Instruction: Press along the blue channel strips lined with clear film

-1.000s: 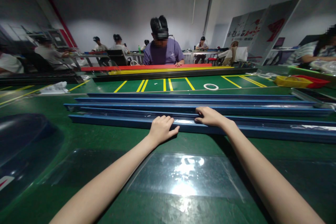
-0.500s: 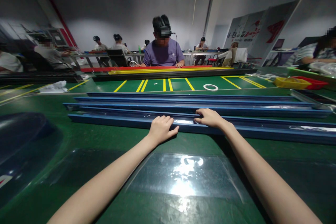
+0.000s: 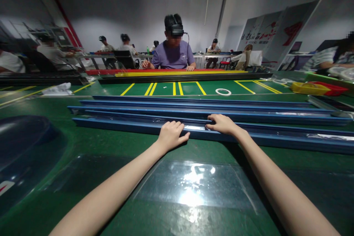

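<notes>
My left hand (image 3: 170, 135) lies over the near wall of the closest blue channel (image 3: 132, 125), fingers bent, while my right hand (image 3: 222, 124) curls at the same channel, though I cannot tell whether either grips it. More blue channels (image 3: 199, 110) lie just beyond on the green table (image 3: 116, 173), and across it sits a person in a purple shirt (image 3: 173, 53) behind red, yellow and black strips (image 3: 179, 75).

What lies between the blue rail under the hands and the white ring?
Between the front blue rail and the white ring, the head view shows more blue rails, then green tabletop.
</notes>
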`<state>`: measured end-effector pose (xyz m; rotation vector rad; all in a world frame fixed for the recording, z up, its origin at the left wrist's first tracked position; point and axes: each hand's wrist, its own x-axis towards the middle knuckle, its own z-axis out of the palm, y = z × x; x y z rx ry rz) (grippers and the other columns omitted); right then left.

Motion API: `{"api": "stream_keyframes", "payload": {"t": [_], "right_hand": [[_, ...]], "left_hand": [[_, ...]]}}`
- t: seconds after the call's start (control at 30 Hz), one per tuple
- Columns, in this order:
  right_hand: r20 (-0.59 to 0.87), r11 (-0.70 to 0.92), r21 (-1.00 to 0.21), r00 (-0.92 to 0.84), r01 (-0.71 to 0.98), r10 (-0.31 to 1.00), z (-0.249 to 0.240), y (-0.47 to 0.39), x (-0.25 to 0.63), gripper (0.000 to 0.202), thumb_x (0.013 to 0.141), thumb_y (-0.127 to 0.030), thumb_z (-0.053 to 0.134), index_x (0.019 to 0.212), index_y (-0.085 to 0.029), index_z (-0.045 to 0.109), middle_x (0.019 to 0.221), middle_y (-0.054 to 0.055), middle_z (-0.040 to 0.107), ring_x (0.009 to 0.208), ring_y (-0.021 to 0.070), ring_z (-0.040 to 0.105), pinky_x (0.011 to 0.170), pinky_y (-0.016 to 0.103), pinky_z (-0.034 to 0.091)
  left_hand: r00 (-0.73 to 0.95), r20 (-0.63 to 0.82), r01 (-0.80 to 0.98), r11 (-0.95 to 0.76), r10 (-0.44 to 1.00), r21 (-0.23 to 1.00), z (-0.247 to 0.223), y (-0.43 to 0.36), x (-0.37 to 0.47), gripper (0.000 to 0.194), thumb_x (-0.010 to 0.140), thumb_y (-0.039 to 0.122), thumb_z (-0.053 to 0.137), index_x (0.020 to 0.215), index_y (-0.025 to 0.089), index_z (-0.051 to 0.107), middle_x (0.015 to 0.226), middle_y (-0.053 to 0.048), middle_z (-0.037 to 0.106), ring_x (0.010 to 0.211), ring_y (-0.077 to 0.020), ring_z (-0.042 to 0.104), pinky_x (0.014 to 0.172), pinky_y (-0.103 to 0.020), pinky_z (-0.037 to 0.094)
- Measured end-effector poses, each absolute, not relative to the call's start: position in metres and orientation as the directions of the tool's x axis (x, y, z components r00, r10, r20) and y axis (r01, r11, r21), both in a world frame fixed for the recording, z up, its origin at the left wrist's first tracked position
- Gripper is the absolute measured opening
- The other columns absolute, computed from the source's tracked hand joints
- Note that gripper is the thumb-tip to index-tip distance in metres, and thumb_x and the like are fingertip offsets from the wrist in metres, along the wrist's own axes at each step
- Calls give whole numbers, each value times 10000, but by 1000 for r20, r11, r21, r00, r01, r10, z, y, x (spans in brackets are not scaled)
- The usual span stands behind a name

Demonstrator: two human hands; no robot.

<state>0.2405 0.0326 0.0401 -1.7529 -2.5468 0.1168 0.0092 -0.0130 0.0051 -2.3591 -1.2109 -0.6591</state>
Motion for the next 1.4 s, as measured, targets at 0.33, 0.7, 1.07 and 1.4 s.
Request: {"api": "stream_keyframes", "payload": {"t": [0.33,0.7,1.07,1.4], "right_hand": [[-4,353,-89,-355,931,935,40,32,240,388,731,-427,473,1015,-187,583,1043,83,620,911,236,567,685,267,393],[-6,335,-87,-337,938,941,40,32,240,375,734,-421,484,1018,-200,590,1062,83,613,922,237,562,692,266,398],[-19,339,-86,-342,937,939,40,32,240,451,737,-429,456,1088,-165,557,1124,104,583,982,259,544,753,300,405],[-28,342,-94,-346,935,938,38,33,239,467,738,-416,439,1113,-159,551,1160,111,562,1067,266,499,840,333,395]], "left_hand": [[519,579,828,-539,629,-156,4,-13,8,320,811,421,403,702,165,562,689,-46,584,666,-173,518,584,-294,313],[522,575,827,-538,630,-160,4,-12,8,325,813,427,397,703,170,562,685,-48,583,661,-172,512,577,-293,317],[523,575,829,-532,629,-173,5,-13,9,322,811,425,403,698,167,558,689,-41,592,662,-170,523,582,-293,312],[528,581,828,-529,620,-187,4,-12,8,325,810,429,406,692,166,555,688,-36,590,659,-164,522,581,-291,316]]}}
